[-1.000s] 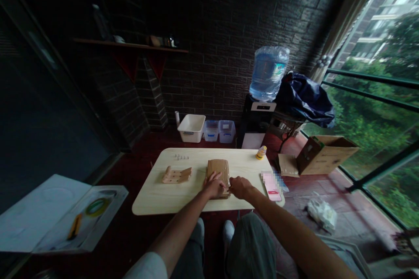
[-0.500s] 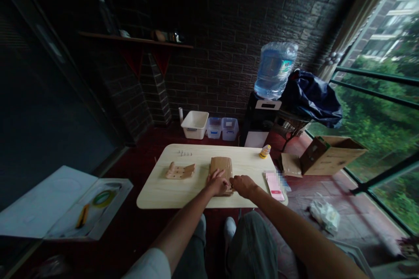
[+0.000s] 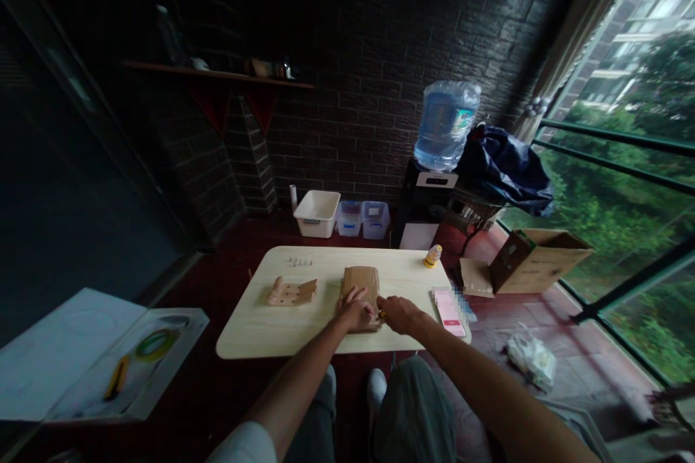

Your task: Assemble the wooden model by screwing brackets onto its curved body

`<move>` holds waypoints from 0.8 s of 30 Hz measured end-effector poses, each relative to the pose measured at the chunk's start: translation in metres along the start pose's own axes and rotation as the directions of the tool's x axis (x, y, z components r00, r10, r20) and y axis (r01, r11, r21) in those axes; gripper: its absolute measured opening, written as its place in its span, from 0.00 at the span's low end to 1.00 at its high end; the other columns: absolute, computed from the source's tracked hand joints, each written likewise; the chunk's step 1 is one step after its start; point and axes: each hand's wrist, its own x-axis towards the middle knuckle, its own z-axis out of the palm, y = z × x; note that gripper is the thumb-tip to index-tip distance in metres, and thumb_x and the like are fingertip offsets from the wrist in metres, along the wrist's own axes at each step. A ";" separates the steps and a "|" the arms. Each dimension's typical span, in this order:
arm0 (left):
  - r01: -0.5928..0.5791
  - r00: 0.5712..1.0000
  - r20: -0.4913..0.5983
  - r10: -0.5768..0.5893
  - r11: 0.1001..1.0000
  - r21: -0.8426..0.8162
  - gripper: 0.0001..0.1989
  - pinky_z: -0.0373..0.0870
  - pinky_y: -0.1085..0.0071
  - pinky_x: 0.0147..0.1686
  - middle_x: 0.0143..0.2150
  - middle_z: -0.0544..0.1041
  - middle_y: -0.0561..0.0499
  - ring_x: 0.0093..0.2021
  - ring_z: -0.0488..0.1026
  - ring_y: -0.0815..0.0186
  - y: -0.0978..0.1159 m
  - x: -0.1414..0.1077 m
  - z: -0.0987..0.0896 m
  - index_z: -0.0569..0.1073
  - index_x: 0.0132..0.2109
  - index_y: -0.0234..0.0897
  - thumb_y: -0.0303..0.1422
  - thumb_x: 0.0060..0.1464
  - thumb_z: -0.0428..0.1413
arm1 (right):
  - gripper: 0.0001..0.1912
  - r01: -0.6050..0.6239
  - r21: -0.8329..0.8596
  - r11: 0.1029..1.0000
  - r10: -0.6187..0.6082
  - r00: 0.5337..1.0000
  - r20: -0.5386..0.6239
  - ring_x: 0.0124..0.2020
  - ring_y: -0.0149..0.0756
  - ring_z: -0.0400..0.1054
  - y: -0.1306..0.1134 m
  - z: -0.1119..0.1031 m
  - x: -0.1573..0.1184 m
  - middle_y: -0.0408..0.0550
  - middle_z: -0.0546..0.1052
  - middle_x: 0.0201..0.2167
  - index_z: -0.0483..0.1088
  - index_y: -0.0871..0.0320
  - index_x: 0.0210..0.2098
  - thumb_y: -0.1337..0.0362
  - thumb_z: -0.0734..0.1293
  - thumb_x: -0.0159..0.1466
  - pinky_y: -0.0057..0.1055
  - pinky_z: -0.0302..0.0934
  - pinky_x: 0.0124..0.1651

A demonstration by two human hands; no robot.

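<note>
A small yellow thing point(image 3: 382, 315) has come into view under the right hand point(image 3: 402, 313), whose fingers are curled closed around it (too small to name) at the right edge of a cardboard package point(image 3: 361, 277). The left hand point(image 3: 354, 311) lies on the package, fingers spread, gripping nothing. The package rests on the table point(image 3: 260, 336), between a phone point(image 3: 449, 309) on the right and a wooden piece point(image 3: 293, 294) on the left. Farther off stand a yellow-based bottle point(image 3: 433, 256), then bins point(image 3: 318, 230).

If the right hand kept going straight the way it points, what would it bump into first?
Probably the brown cardboard package: the right hand points toward its right edge and is right beside it, perhaps touching. Exactly how close is hard to tell.
</note>
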 end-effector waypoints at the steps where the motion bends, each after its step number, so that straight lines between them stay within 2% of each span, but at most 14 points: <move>1: -0.001 1.000 -0.003 0.001 1.000 -0.003 0.08 0.41 0.37 0.70 0.74 0.57 0.56 0.76 0.43 0.46 0.000 0.000 0.000 0.83 0.40 0.48 0.37 0.53 0.60 | 0.19 0.031 -0.023 0.999 -0.031 1.000 0.003 0.49 0.45 0.77 0.000 -0.002 -0.001 0.58 0.79 0.50 0.66 0.58 0.58 0.68 0.63 0.68 0.35 0.70 0.45; 4: -0.005 1.000 -0.019 0.005 1.000 -0.005 0.09 0.40 0.37 0.70 0.74 0.59 0.55 0.75 0.45 0.47 0.001 -0.001 0.001 0.82 0.40 0.46 0.38 0.53 0.60 | 0.18 0.080 -0.072 0.994 -0.078 0.997 0.024 0.49 0.44 0.77 -0.002 -0.005 0.001 0.57 0.78 0.52 0.67 0.57 0.56 0.71 0.62 0.67 0.35 0.70 0.45; 9: 0.012 0.999 -0.037 -0.013 1.000 -0.008 0.08 0.39 0.36 0.69 0.73 0.60 0.55 0.75 0.46 0.47 0.002 -0.001 0.004 0.82 0.39 0.46 0.38 0.53 0.61 | 0.14 -0.004 -0.024 1.000 0.004 1.000 0.007 0.47 0.47 0.77 -0.006 -0.001 0.008 0.62 0.80 0.46 0.68 0.61 0.53 0.66 0.61 0.70 0.38 0.70 0.45; 13: 0.026 0.999 -0.022 -0.026 1.000 -0.008 0.06 0.39 0.36 0.69 0.74 0.59 0.55 0.75 0.44 0.46 0.001 0.001 0.005 0.82 0.38 0.48 0.38 0.52 0.62 | 0.18 -0.056 -0.012 0.998 0.056 0.998 -0.016 0.46 0.50 0.78 -0.005 0.003 0.006 0.67 0.79 0.46 0.66 0.65 0.56 0.63 0.61 0.70 0.40 0.70 0.43; 16: 0.011 1.000 -0.027 -0.011 1.000 -0.007 0.07 0.40 0.38 0.70 0.73 0.59 0.55 0.75 0.45 0.46 0.001 0.001 0.005 0.82 0.39 0.48 0.39 0.51 0.63 | 0.19 -0.035 -0.010 0.999 0.035 0.999 -0.023 0.47 0.49 0.77 -0.003 0.003 0.001 0.64 0.79 0.48 0.65 0.63 0.59 0.64 0.62 0.69 0.39 0.70 0.43; 20: 0.024 0.999 -0.044 -0.025 1.000 -0.020 0.07 0.40 0.41 0.71 0.73 0.61 0.55 0.75 0.46 0.47 0.002 0.000 0.004 0.82 0.38 0.47 0.40 0.51 0.64 | 0.17 0.010 -0.014 1.000 -0.010 0.999 -0.032 0.47 0.46 0.77 -0.004 0.003 -0.001 0.59 0.79 0.49 0.68 0.56 0.55 0.70 0.64 0.66 0.36 0.69 0.44; 24: 0.026 0.999 -0.018 -0.027 0.999 -0.020 0.08 0.38 0.39 0.70 0.73 0.61 0.55 0.75 0.44 0.46 0.001 0.002 0.005 0.82 0.38 0.47 0.41 0.51 0.64 | 0.15 -0.091 0.028 0.995 0.092 0.995 -0.048 0.47 0.47 0.77 -0.009 0.007 0.003 0.61 0.80 0.47 0.69 0.60 0.53 0.67 0.65 0.67 0.36 0.69 0.44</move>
